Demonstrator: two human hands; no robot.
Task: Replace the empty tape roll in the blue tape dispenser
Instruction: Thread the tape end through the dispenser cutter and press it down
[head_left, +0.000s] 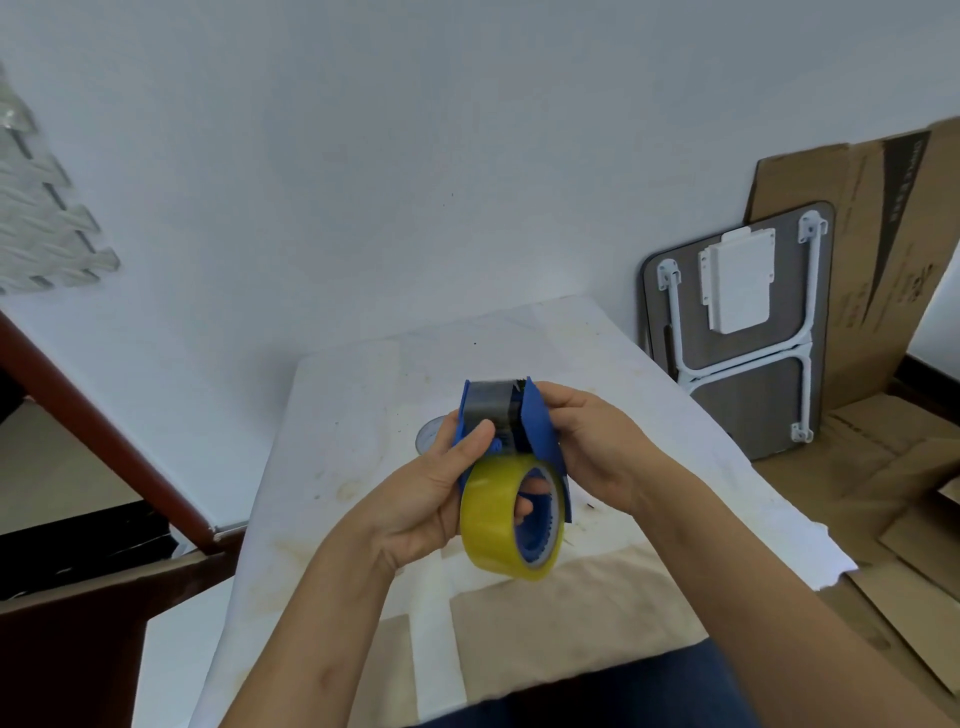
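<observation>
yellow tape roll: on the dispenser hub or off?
On, or nearly: the yellow tape roll rings the blue tape dispenser hub, blue showing through its core. Fully seated: cannot tell.

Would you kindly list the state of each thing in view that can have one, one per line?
Blue tape dispenser: held off the table in both hands.
Yellow tape roll: on the dispenser's hub, looks full.
Left hand: gripping the dispenser's left side.
Right hand: gripping the dispenser's right side.
Clear object behind the left hand: on the table, mostly hidden.
Folding table: folded, leaning against the wall.
</observation>
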